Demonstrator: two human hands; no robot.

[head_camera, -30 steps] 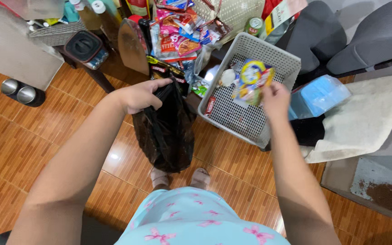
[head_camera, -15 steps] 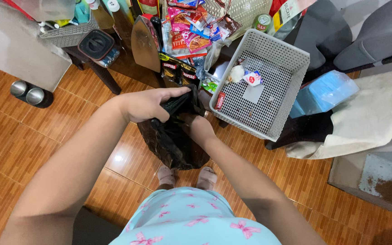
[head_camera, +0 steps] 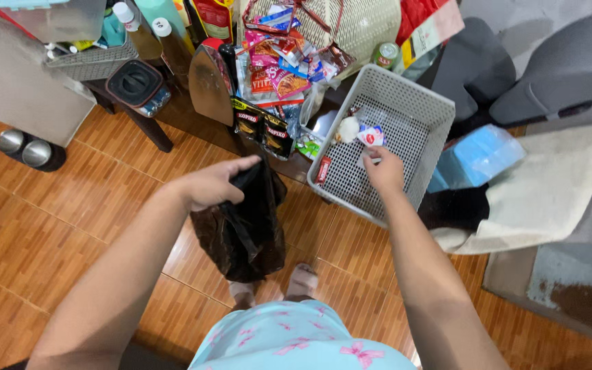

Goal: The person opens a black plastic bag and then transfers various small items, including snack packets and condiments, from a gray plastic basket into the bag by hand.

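My left hand (head_camera: 210,185) grips the mouth of the black plastic bag (head_camera: 241,223), which hangs above the floor. My right hand (head_camera: 382,169) reaches into the grey basket (head_camera: 416,116) — fingers closing toward a small red-and-white packet (head_camera: 370,136). Only a few bits remain there — mostly cleared, I judge.

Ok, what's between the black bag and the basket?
In the head view, mostly bare wood floor separates the black bag from the basket; a small red packet sits at the basket's near wall.
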